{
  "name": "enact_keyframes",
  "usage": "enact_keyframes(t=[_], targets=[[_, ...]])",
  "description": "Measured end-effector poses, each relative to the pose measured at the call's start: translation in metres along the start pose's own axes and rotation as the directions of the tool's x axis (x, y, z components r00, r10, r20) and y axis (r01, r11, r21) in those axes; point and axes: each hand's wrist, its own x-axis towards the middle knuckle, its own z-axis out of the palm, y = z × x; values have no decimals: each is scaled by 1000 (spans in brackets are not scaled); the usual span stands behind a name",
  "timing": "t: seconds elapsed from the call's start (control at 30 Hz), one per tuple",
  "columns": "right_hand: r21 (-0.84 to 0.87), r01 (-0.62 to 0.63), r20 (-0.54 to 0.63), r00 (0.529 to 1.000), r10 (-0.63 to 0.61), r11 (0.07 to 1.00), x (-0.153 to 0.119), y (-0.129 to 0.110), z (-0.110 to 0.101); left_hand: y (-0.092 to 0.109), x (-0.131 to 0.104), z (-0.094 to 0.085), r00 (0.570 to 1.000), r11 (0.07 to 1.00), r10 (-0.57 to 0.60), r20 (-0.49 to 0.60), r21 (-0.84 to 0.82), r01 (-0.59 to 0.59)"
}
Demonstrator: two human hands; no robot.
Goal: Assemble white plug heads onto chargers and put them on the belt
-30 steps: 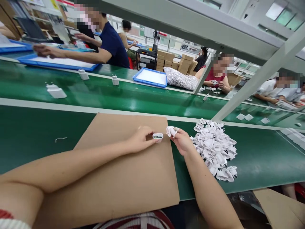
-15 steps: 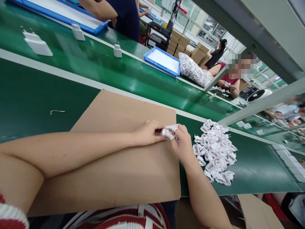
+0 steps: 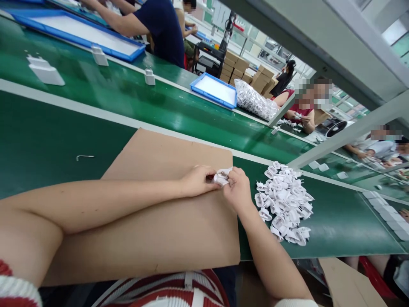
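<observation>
Both my hands meet over the right edge of a brown cardboard sheet. Between them is a small white plastic charger housing, open on its upper side, with a small metallic spot inside. My left hand pinches its left end between thumb and fingers. From the right, my right hand grips the other end, its fingertips partly covering the part. Just right of that hand, a heap of similar white plug housings lies on the green bench.
A bent metal rod lies left of the cardboard. Beyond a pale rail, white plug chargers stand on a green conveyor. Blue trays and a bag of parts sit farther back. A slanted metal post rises at right; co-workers sit opposite.
My right hand's fingers have closed in around the white housing, toward my left hand. The view has shifted slightly. A co-worker at the upper left has moved an arm.
</observation>
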Motion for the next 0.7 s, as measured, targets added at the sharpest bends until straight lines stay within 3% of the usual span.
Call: enact_keyframes(t=[0.13,0.2,0.27,0.33,0.47,0.6,0.7], targets=[[255,-140,-72,984,163,957,-8,8,9,0,20,-6,979,994,-53,198,-83,71],[265,-179,-94,973,210,948,-8,14,8,-5,42,-14,979,994,-42,199,-90,60],[126,-210,-121,967,225,970,-7,23,0,-14,69,-24,995,997,-81,64,3,81],[-100,-315,-145,943,300,944,-6,35,-11,-25,100,-34,980,972,-171,-104,145,185],[-413,-579,-191,810,555,703,-5,63,-32,-47,151,-48,906,877,-254,-339,314,363],[-544,-627,-113,713,692,558,-1,83,-41,-59,175,-55,853,795,-297,-430,383,470],[-572,-601,-93,725,683,559,1,83,-44,-59,174,-58,841,767,-344,-417,392,508]])
